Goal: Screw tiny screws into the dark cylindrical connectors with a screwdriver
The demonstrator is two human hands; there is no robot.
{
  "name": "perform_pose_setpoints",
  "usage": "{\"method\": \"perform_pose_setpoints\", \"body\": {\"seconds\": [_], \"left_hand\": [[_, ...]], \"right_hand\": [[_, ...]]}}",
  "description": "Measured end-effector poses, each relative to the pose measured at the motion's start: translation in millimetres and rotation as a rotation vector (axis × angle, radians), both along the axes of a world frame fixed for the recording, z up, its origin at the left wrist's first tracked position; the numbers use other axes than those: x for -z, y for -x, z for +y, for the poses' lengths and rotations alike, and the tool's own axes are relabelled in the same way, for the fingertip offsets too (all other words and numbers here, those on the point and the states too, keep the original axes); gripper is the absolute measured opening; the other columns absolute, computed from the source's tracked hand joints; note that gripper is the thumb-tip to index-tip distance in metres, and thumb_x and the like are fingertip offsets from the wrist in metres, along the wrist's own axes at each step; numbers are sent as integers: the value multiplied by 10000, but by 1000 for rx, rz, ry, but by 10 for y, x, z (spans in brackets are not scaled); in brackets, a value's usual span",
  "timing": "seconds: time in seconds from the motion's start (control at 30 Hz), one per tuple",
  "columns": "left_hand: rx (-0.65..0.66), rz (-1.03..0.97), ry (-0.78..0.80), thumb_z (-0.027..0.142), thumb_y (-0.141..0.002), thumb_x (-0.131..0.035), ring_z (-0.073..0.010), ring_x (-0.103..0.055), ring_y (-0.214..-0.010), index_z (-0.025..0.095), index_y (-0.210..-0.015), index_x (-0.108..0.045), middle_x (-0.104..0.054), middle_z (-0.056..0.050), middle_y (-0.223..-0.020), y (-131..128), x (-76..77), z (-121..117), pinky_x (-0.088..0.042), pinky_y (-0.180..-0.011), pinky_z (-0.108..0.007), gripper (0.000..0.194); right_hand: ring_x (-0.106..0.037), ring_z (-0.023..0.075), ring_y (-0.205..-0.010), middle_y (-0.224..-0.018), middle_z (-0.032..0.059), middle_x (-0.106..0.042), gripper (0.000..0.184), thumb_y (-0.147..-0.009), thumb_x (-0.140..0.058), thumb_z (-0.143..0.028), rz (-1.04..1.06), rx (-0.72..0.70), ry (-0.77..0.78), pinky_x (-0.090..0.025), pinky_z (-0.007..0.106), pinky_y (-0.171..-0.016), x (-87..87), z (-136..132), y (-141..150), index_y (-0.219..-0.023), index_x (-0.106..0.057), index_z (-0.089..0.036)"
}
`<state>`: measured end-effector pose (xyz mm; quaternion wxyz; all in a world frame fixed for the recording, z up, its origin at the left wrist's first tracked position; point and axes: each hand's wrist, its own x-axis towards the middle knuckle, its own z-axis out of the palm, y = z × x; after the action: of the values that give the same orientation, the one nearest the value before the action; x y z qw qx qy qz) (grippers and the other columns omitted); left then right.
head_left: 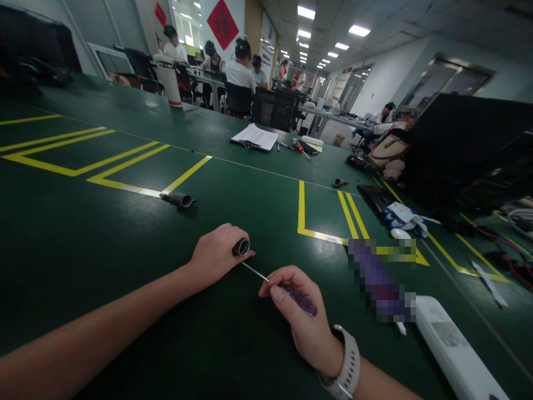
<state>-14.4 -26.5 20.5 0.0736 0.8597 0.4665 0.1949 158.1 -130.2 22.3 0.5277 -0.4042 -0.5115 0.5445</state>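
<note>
My left hand (217,253) is closed around a small dark cylindrical part (241,248), whose round, metal-rimmed open end faces me. Most of that part is hidden inside the fingers. In my right hand (302,316) is a screwdriver (300,300) with a purple translucent handle. Its thin metal shaft points up and left, and the tip ends just below the dark part; whether they touch I cannot tell. Farther up the table, to the left, lies a black tubular piece (179,200) with an open end. A smaller dark tubular piece (340,182) lies at the right.
Yellow tape marks the green table (250,189). A clipboard with papers (255,136), a red-handled screwdriver (300,148) and a paper cup (169,86) stand farther back. To the right are a white power strip (453,344), a blurred purple item (378,280) and cables. Several people sit beyond.
</note>
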Motion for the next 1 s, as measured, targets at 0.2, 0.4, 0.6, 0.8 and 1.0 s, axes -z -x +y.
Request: {"method": "perform_pose_setpoints", "body": {"seconds": [0.2,0.4,0.6,0.8,1.0], "left_hand": [[-115,32,31,394,-791,-548,-182,-531,-671,188,-786,-556,-570,-22,-753,-33,-11,7,-334,-534,-262,207],[-25,44,-28,424,-764,-572,-206,-548,-710,187,-744,-589,-590,-34,-735,-149,-44,167,-360,-624,-307,239],[35,-229,164,328,-752,-577,-142,-522,-611,173,-679,-537,-559,18,-648,-386,36,268,-360,-549,-245,176],[146,-272,145,295,-775,-555,-119,-490,-621,176,-653,-478,-493,33,-657,-343,101,201,-371,-545,-223,187],[180,-261,107,264,-799,-529,-116,-483,-614,178,-639,-466,-491,26,-655,-320,70,147,-370,-549,-226,193]], "right_hand": [[-568,155,-751,-787,24,-621,78,-817,-575,-269,-50,37,5,-440,278,-653,-254,8,-4,-834,-600,-197],[-575,161,-775,-799,17,-628,64,-808,-576,-252,-57,36,-78,-445,299,-708,-323,138,-111,-834,-605,-202],[-569,170,-780,-809,27,-628,115,-827,-536,-258,26,129,-72,-442,322,-747,-59,285,-181,-839,-627,-188],[-571,175,-763,-772,28,-624,167,-852,-481,-247,121,130,-48,-435,327,-736,47,287,-205,-806,-631,-188],[-566,177,-774,-806,40,-627,175,-868,-470,-265,-103,89,-82,-429,323,-724,7,227,-211,-831,-625,-192]]}}
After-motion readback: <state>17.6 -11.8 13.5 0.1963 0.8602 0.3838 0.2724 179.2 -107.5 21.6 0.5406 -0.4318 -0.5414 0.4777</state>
